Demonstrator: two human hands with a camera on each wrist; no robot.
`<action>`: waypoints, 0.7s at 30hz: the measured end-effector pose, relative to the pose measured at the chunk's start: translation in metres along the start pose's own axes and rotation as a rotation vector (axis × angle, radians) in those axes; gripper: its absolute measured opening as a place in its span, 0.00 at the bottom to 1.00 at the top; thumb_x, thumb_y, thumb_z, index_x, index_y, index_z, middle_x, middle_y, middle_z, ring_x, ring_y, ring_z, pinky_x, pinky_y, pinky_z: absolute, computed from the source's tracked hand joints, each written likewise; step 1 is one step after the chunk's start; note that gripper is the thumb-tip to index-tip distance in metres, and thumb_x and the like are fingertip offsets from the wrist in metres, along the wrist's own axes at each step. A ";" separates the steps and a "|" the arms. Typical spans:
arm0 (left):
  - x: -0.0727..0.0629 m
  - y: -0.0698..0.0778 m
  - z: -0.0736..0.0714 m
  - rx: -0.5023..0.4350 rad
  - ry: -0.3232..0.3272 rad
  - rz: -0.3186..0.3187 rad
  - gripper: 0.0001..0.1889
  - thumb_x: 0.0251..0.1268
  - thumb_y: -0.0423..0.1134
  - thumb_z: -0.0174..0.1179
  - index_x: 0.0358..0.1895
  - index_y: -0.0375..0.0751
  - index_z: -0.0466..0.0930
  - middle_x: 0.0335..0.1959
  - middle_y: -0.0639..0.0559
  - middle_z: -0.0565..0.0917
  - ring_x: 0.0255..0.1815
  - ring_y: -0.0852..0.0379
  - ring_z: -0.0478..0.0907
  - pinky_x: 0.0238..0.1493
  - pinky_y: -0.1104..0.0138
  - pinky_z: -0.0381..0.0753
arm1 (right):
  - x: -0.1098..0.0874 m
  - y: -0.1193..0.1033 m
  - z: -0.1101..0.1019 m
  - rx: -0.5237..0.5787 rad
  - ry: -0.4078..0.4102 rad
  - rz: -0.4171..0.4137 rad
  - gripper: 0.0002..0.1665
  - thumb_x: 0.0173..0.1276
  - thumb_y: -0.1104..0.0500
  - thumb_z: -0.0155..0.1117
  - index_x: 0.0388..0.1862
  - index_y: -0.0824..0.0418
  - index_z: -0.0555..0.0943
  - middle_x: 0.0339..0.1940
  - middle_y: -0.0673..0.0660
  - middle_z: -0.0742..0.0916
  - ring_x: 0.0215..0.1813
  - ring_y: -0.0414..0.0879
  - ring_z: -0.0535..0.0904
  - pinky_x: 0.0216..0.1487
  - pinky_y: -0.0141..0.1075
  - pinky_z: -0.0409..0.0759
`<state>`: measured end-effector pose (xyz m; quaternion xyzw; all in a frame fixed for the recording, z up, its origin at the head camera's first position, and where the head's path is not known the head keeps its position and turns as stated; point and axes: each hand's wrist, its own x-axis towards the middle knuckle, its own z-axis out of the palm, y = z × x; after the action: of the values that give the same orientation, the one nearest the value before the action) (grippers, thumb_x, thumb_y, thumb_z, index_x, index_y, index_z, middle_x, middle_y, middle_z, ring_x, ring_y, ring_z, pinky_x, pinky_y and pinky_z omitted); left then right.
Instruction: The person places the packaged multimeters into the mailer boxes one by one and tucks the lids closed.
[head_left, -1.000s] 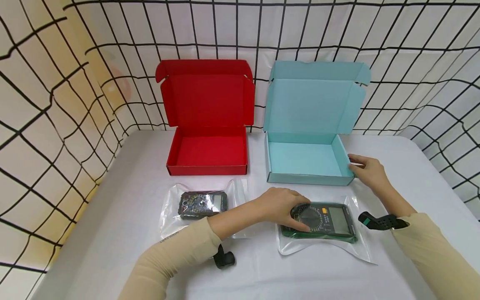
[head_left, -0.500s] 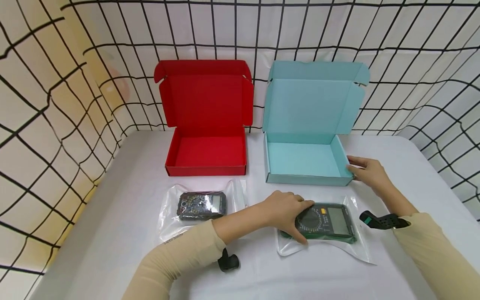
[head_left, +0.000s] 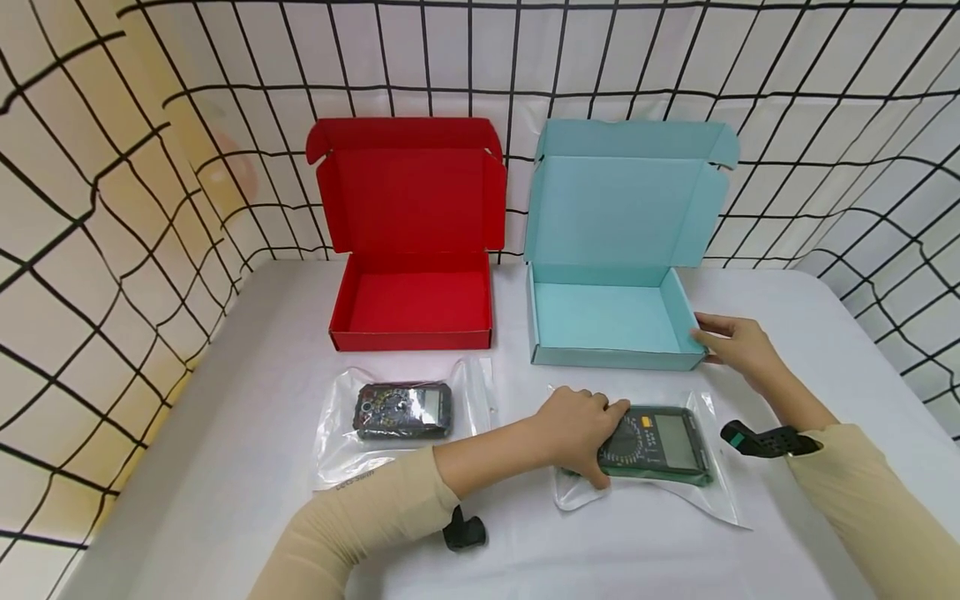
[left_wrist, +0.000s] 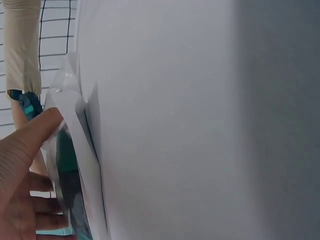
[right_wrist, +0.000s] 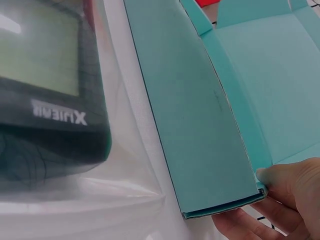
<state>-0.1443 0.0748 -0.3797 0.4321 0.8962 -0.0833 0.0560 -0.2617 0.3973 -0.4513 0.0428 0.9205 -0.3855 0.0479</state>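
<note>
Sliding a little rightward over the past second, the person's left hand (head_left: 577, 429) is now reaching farther across the larger multimeter (head_left: 667, 437), its thumb sitting closer to the meter's near edge.

Over on the left, a red box (head_left: 411, 341) is standing with its lid raised, and a smaller multimeter (head_left: 402, 410) is lying just on its near side, in a clear bag (head_left: 471, 392) on the white table (head_left: 247, 417). The left forearm is crossing the near right part of that bag, a black device (head_left: 465, 532) showing below the sleeve.

Right of there, the larger multimeter is lying under the left hand, in a clear bag (head_left: 716, 497) of its own. Thumb on the near side and fingers on the far side, that hand is gripping its left end, while the orange button and the screen are showing to the right. Whether the meter is lifting at all, I can't tell.

Just beyond it, a turquoise box (head_left: 615, 357) is standing with its lid up. Farthest right, the right hand (head_left: 738, 342) is pinching that box's near right corner, thumb at the rim and fingers lower down outside; the larger meter is lying to its near left, apart from it.
</note>
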 end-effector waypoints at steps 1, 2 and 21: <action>0.000 0.001 0.000 -0.002 -0.001 -0.004 0.52 0.37 0.74 0.60 0.69 0.51 0.58 0.51 0.60 0.76 0.45 0.64 0.75 0.30 0.71 0.73 | 0.000 0.000 0.000 -0.001 0.002 -0.002 0.55 0.56 0.26 0.49 0.70 0.64 0.59 0.67 0.70 0.65 0.59 0.65 0.71 0.40 0.38 0.82; 0.001 0.002 0.000 -0.007 0.000 -0.009 0.52 0.36 0.73 0.61 0.68 0.50 0.60 0.50 0.59 0.76 0.45 0.64 0.75 0.30 0.71 0.73 | 0.000 0.000 0.000 -0.003 0.004 -0.004 0.55 0.55 0.26 0.49 0.70 0.64 0.59 0.67 0.70 0.66 0.58 0.65 0.72 0.40 0.38 0.82; 0.016 0.005 0.003 -0.063 -0.023 -0.115 0.43 0.24 0.72 0.67 0.48 0.50 0.75 0.36 0.59 0.73 0.34 0.64 0.68 0.24 0.70 0.69 | -0.004 -0.004 0.000 0.031 0.002 0.018 0.53 0.57 0.29 0.53 0.68 0.67 0.61 0.65 0.72 0.68 0.57 0.63 0.73 0.39 0.37 0.82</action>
<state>-0.1500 0.0893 -0.3856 0.3770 0.9210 -0.0634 0.0750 -0.2584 0.3940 -0.4483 0.0521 0.9139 -0.3995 0.0498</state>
